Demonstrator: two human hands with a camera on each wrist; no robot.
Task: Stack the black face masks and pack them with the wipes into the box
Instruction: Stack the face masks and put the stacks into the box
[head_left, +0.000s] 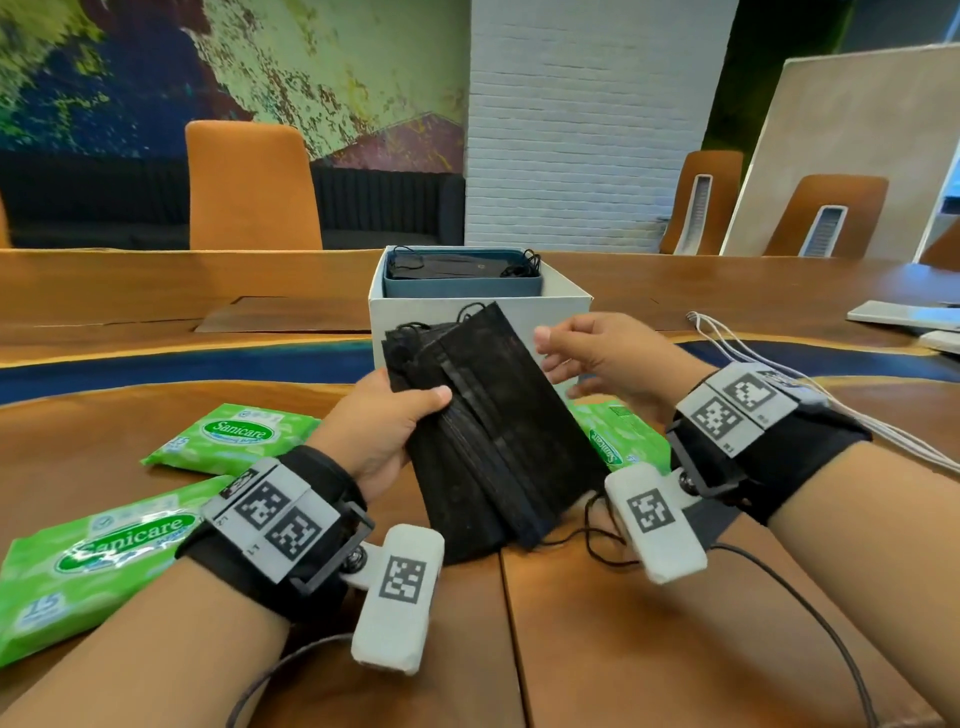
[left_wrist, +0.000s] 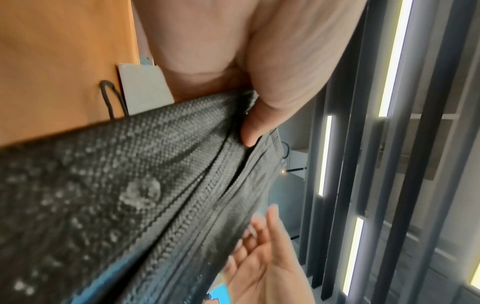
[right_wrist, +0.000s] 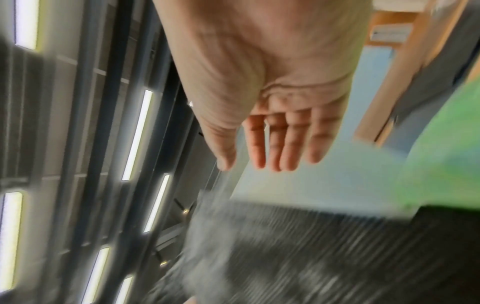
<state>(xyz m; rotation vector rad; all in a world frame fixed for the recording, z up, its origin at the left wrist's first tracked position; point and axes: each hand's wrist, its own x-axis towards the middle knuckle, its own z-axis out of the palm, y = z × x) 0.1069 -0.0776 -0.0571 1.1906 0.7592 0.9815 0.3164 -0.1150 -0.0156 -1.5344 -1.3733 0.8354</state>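
Observation:
My left hand (head_left: 395, 415) grips a stack of black face masks (head_left: 493, 426) by its left edge, thumb on top, tilted above the table. In the left wrist view the thumb (left_wrist: 262, 115) presses the mask stack (left_wrist: 130, 195). My right hand (head_left: 587, 358) hovers open just right of the stack, fingers straight, holding nothing; its palm (right_wrist: 272, 82) shows empty in the blurred right wrist view. Behind stands the white box (head_left: 561, 312) with a blue tray (head_left: 462, 288) of more black masks inside. Green wipes packs lie at left (head_left: 234, 436), near left (head_left: 88, 561) and right (head_left: 623, 436).
The long wooden table (head_left: 649, 623) has a blue inlay band across it. Orange chairs (head_left: 249, 187) stand behind the table. White cables (head_left: 727, 343) and flat white objects (head_left: 904, 317) lie at the far right. Black ear loops trail under the mask stack.

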